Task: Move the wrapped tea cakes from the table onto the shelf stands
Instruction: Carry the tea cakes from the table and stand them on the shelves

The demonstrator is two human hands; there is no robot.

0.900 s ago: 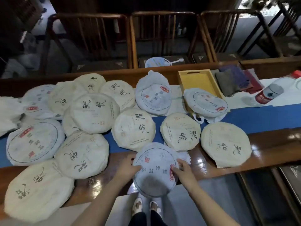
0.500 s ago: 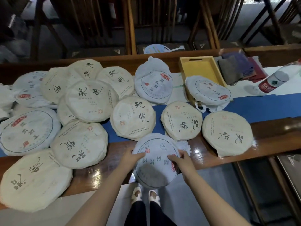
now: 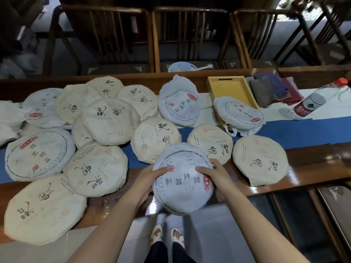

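A round tea cake in pale blue-white paper [image 3: 182, 188] is lifted off the table's near edge and tilted toward me. My left hand [image 3: 150, 176] grips its left rim and my right hand [image 3: 214, 172] grips its right rim, thumbs on the printed face. Several more wrapped tea cakes cover the wooden table [image 3: 313, 168]: cream ones such as one at the centre [image 3: 154, 139], one at the right [image 3: 260, 158] and one at the near left [image 3: 44, 209], and white ones farther back [image 3: 179, 106]. No shelf stands are in view.
A yellow wooden tray [image 3: 230, 88] holds another white cake [image 3: 240, 114]. Folded cloths [image 3: 269, 90] and a lying plastic bottle [image 3: 311, 102] sit at the far right. Wooden chairs [image 3: 188, 35] line the far side. My feet [image 3: 167, 236] stand below the table edge.
Both hands have raised the blue-white cake off the table edge and drawn it up toward me; it looks larger and more tilted. The other cakes have not moved.
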